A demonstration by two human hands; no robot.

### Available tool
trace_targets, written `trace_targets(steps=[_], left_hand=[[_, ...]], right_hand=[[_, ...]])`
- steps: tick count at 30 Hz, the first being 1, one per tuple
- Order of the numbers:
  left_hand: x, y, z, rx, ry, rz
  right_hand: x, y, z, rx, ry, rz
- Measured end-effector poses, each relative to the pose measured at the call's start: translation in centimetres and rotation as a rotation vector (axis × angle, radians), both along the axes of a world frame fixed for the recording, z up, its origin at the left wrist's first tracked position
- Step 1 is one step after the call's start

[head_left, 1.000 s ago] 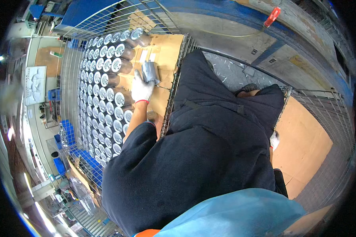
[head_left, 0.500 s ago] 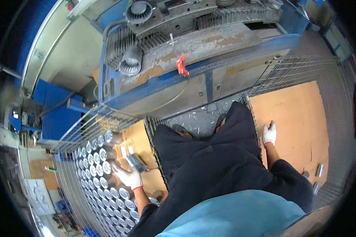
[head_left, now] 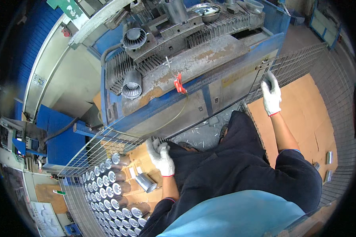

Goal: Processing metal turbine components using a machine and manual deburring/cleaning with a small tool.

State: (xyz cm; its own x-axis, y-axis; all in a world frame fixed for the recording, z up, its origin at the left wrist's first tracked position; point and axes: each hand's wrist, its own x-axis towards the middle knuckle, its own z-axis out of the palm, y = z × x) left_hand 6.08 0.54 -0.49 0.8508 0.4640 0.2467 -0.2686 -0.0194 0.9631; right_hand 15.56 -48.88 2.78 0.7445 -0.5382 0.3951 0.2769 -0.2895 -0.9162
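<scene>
My left hand [head_left: 161, 158], in a white knit glove with a red cuff, is raised over the inner edge of the left wire cage. Its fingers are apart and hold nothing. Just left of it, a grey metal cylinder [head_left: 145, 182] lies on cardboard, and rows of upright metal cylinders with slotted, shiny ends [head_left: 116, 189] fill the cage beyond. My right hand [head_left: 270, 94], gloved alike, is held above the far part of the right cage's cardboard [head_left: 300, 114]. Its fingers stretch forward, with nothing in them.
Ahead stands a blue-framed machine [head_left: 209, 63] with a dusty ledge. On it are a finned metal cylinder [head_left: 131, 89] and a second one [head_left: 134, 38]. A red air gun [head_left: 179, 83] hangs at its front. Small metal cylinders [head_left: 329, 157] lie in the right cage. Wire sides [head_left: 95, 146] border both cages.
My left hand has left the cylinder rows and moved right, toward my knee. My right hand has risen forward off the cardboard. The view has shifted slightly.
</scene>
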Motion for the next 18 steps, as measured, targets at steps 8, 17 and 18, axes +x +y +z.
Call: trace_targets(steps=[8,17,18], left_hand=[[-0.7,0.9,0.4,-0.182,0.250,-0.019],[-2.0,0.6,0.0,-0.248,0.266,0.027],[-2.1,0.4,0.0,-0.272,0.277,0.029]], right_hand=[[4.5,0.6,5.7,-0.701,-0.175,-0.226],[5.9,0.0,6.1,-0.705,-0.150,-0.250],[6.0,-0.1,6.1,-0.689,-0.160,-0.233]])
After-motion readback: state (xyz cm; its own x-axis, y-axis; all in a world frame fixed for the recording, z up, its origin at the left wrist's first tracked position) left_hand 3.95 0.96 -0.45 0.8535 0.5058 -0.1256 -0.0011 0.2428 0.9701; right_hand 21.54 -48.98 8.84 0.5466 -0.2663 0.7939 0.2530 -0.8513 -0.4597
